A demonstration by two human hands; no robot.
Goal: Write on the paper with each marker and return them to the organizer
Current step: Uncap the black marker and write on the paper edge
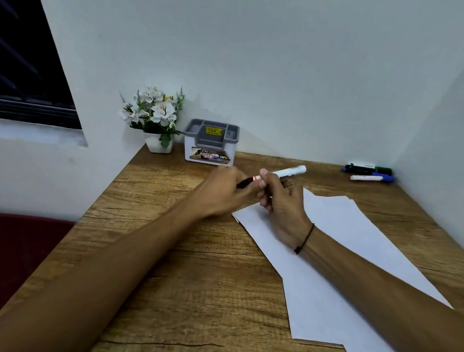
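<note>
A white marker [286, 172] with a red band is held level above the far end of the white paper [330, 241]. My right hand [279, 200] grips its white barrel. My left hand [223, 192] pinches the dark cap end at the marker's left. The grey and white organizer [211, 143] stands at the back against the wall, just beyond my left hand, with its compartments showing no markers. Three other markers lie at the far right of the desk: a green one [370, 167], a blue one [367, 172] and a white one with a blue cap [371, 178].
A small white pot of white flowers [155, 118] stands left of the organizer in the corner. The wooden desk [176, 270] meets walls at the back and right. A dark window is at the upper left, a dark red seat at the lower left.
</note>
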